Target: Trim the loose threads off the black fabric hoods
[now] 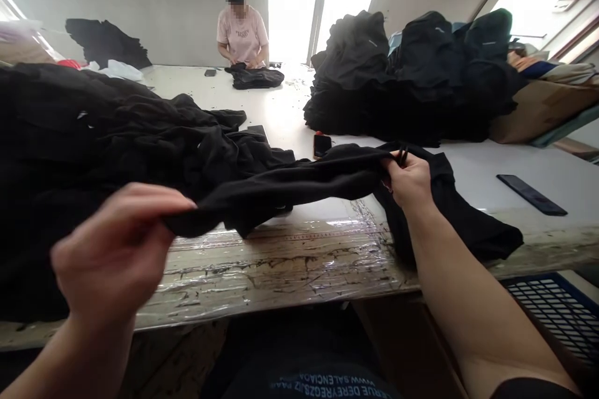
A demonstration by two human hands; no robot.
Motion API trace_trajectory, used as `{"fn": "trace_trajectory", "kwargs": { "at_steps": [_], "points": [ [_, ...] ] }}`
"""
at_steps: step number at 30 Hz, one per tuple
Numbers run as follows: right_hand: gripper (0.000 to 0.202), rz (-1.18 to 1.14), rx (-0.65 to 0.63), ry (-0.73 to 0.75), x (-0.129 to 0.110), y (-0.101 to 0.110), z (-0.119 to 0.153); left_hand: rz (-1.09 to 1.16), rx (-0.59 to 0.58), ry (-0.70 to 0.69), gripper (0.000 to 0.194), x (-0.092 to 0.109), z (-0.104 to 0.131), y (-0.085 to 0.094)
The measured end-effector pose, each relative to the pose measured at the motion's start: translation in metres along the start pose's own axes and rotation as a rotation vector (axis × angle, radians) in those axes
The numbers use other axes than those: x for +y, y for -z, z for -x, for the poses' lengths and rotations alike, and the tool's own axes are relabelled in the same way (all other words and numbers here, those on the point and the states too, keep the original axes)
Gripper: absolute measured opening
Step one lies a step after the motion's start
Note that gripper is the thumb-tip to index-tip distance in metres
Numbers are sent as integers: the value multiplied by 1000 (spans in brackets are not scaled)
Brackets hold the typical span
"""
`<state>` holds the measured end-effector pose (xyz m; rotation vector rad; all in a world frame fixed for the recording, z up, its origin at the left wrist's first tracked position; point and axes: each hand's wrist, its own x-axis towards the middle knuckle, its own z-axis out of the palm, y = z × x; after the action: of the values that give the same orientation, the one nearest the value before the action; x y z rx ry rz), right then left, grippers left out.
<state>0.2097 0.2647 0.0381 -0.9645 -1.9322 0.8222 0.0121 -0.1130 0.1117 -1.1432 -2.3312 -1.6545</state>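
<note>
A black garment (290,184) is stretched sideways above the table's near edge, between my two hands. My left hand (116,243), a little blurred, pinches its left end with thumb and fingers. At the other end my right hand (409,177) is closed on the cloth. Small dark prongs (402,156) stick up by its fingers; their kind is not clear. Under and beside my right forearm lies another piece of black clothing (468,218). A large heap of black garments (154,124) spreads over the left side, next to the stretched cloth.
Tall stacks of folded black clothes (374,81) stand at the back right by a cardboard box (547,106). Phones (322,146) lie on the plastic-covered table (281,268). Across it a co-worker (243,34) handles dark cloth (257,78). A blue crate (556,312) sits below right.
</note>
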Motion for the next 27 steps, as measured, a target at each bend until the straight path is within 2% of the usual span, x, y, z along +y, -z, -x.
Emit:
{"fn": "trace_trajectory", "kwargs": {
  "at_steps": [2,3,4,5,6,7,9,13,16,18,20,22,23,25,27],
  "points": [
    [24,122,-57,-18,6,8,4,-7,-369,-114,24,-7,22,-4],
    [22,183,-93,-25,10,10,8,-34,-572,-128,23,-15,34,-9],
    [22,229,-125,-28,14,12,13,-62,-768,-68,23,-25,45,-14],
    [24,255,-144,-31,18,13,18,-83,-912,21,22,-35,54,-18],
    [25,265,-151,-35,21,13,24,-96,-988,119,22,-45,61,-21],
    [24,275,-161,-39,22,12,29,-94,-997,215,22,-55,65,-22],
    [22,282,-184,-48,21,10,38,-56,-891,381,22,-70,66,-24],
    [20,230,-233,-27,1,0,56,74,-589,633,35,-88,49,-34],
    [16,142,-272,24,-18,-12,71,274,-462,764,45,-95,37,-51],
    [13,99,-312,82,-28,-23,79,350,-373,774,47,-96,32,-64],
    [11,81,-353,140,-33,-38,83,285,-214,639,41,-91,28,-77],
    [15,67,-395,176,-34,-57,84,164,-53,368,29,-77,22,-91],
    [19,59,-418,185,-34,-67,83,125,-22,222,23,-69,19,-100],
    [21,43,-462,193,-34,-84,82,107,-73,-11,16,-53,13,-121],
    [14,27,-475,188,-35,-94,82,104,-200,-124,19,-43,8,-144]
  ]
}}
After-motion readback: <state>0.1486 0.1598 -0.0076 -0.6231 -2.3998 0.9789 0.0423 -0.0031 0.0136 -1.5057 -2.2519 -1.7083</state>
